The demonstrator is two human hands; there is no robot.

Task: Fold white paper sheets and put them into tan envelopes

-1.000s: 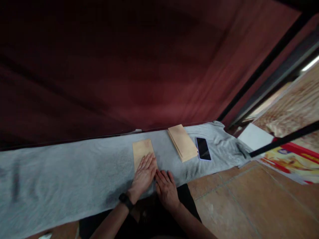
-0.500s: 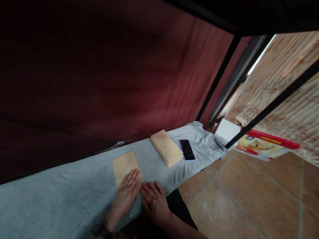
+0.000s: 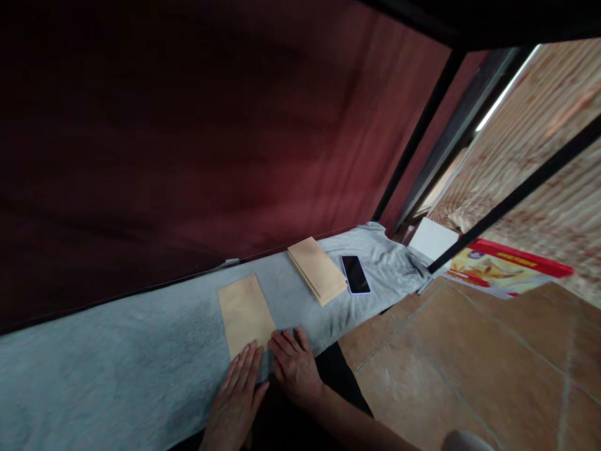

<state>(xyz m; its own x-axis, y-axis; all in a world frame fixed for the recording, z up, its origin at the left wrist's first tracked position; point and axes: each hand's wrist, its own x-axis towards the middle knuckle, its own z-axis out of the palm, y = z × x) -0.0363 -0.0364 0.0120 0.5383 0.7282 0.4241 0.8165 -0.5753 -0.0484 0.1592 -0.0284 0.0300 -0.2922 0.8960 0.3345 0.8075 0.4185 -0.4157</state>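
Observation:
A flat tan paper envelope (image 3: 245,310) lies on the grey cloth, with faint reddish print near its far edge. My left hand (image 3: 238,385) rests flat, its fingertips on the envelope's near edge and the thumb out to the side. At the envelope's near right corner, my right hand (image 3: 294,366) lies palm down with fingers stretched and slightly spread. Neither hand grasps anything. Farther right sits a small stack of similar tan envelopes (image 3: 317,269), and beside it a dark-screened phone (image 3: 355,274) in a pale purple case.
Grey cloth (image 3: 141,351) covers the narrow surface, bordered behind by a dark red panel (image 3: 282,156). Black metal bars (image 3: 516,194) slant down on the right. Past them are a red and yellow printed box (image 3: 507,266) and brown floor tiles (image 3: 446,357).
My left hand has slid back from the envelope's middle to its near edge. My right hand stays by the near right corner. The view has shifted slightly.

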